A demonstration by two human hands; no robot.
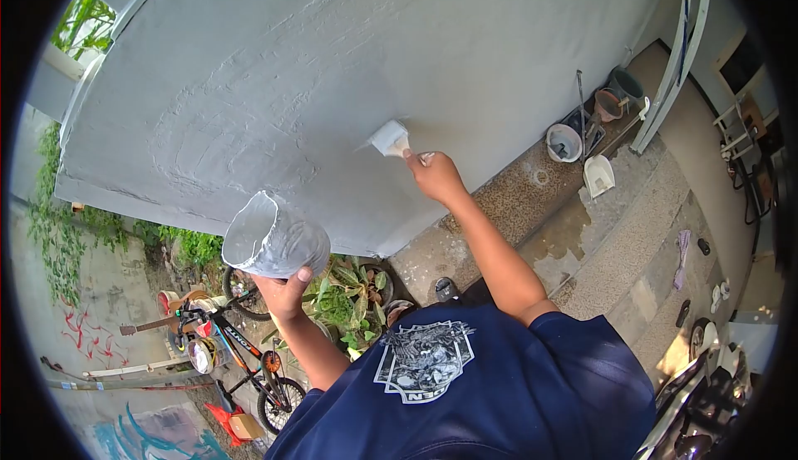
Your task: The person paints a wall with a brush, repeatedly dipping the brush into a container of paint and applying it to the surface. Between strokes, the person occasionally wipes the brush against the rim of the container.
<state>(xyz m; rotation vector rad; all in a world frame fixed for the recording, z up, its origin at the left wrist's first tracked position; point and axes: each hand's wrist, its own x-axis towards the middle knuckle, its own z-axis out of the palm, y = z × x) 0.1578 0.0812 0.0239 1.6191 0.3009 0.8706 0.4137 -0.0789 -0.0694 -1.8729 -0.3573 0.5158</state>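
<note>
Right hand and left hand are held forward of the shirt print.

The right forearm is stretched well out to the print's right, its fingers curled in a tight grip. The left forearm is kept nearer, on the print's left, with its thumb raised and the hand cupped.

Black-and-orange bicycle outdoors.
A guitar is just left of the bicycle, leafy plants to its right, a lavender cloth much farther right.
</note>
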